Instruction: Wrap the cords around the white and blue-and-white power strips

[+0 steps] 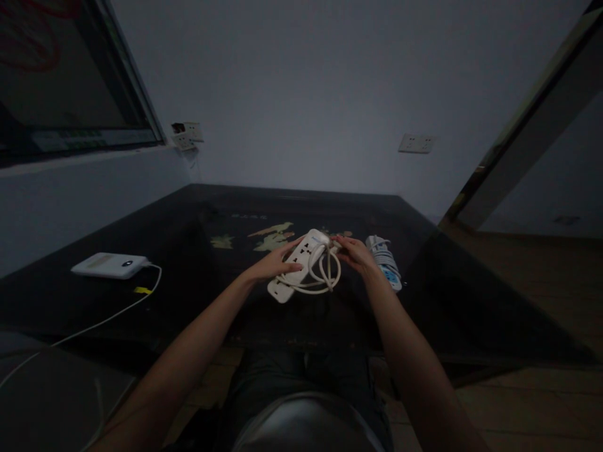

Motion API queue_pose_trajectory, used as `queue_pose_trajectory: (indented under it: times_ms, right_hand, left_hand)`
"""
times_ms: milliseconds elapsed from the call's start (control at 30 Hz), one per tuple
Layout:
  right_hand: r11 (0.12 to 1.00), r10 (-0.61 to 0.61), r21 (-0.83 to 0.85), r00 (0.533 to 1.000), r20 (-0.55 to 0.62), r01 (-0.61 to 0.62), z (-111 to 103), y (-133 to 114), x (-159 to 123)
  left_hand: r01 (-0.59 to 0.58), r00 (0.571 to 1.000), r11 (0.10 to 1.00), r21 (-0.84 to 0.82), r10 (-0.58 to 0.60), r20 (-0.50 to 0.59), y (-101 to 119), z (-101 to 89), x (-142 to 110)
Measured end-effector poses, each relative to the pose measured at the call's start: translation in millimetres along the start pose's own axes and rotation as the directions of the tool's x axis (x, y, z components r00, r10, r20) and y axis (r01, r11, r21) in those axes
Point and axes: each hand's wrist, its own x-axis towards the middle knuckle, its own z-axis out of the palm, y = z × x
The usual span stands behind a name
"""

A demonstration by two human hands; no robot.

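The tabletop (pixel 447 295) is spread dark and wide beneath everything else. Over its near middle the white strip (pixel 306 248) is held, its long axis set aslant: one end is pointed near and to the left, the other far and to the right. Whether any part of it is rested on the tabletop cannot be told.

To the right, just beside the right forearm, the blue strip (pixel 391 277) is laid with its axis run the other way, far left to near right. Well apart on the left, the white device (pixel 110 266) is placed, joined to a cable (pixel 126 309).

By the left hand (pixel 274 263) the white strip is clasped across its left side, the thumb laid over the socket face and the fingers passed to the far side; this grip is closed on it. The right hand (pixel 357 253) is brought up to the far right end, its fingers bent in beside the cord (pixel 306 291); whether the cord is pinched there cannot be told. The loose loops are hung across the strip's right side, so the cord's upper end is nearer to the right hand, while the socket body is nearer to the left.
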Motion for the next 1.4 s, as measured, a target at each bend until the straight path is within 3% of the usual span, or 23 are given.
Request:
queue_pose_trajectory:
  times_ms: [267,400,567,800,1100,1267,1400]
  right_hand:
    - [0.996,0.085,-0.032,0.994,-0.066,-0.087,-26.1,-9.5,-3.6]
    - [0.998,0.06,-0.032,0.996,-0.068,-0.062,-27.2,-12.0,-4.6]
    - [0.998,-0.056,-0.021,0.997,-0.06,0.055,-18.1,-14.1,-6.9]
    - [0.977,-0.212,-0.03,0.966,-0.147,0.21,-0.1,-7.1,-4.0]
    - [0.908,-0.407,-0.172,0.9,-0.156,0.381,27.1,-4.5,-11.3]
    - [0.89,-0.435,-0.16,0.9,-0.014,0.428,42.8,-3.4,-20.1]
    - [0.84,-0.479,-0.222,0.868,0.127,0.496,52.5,-1.4,-26.3]
  left_hand:
    - [-0.004,0.963,0.999,0.043,-0.007,0.268,16.6,8.4,-8.5]
    - [0.019,0.991,0.999,0.043,-0.025,0.135,16.1,11.5,-6.3]
    - [0.039,0.999,0.999,-0.033,-0.04,-0.03,5.8,10.8,-1.1]
    - [0.092,0.947,0.988,-0.123,-0.125,-0.297,-3.0,6.0,3.9]
    - [0.121,0.911,0.991,-0.049,-0.13,-0.392,-23.9,-4.9,10.1]
    - [0.14,0.883,0.99,0.003,-0.124,-0.452,-27.8,-4.4,11.2]
    - [0.116,0.884,0.993,-0.027,-0.115,-0.453,-34.7,-3.0,12.1]
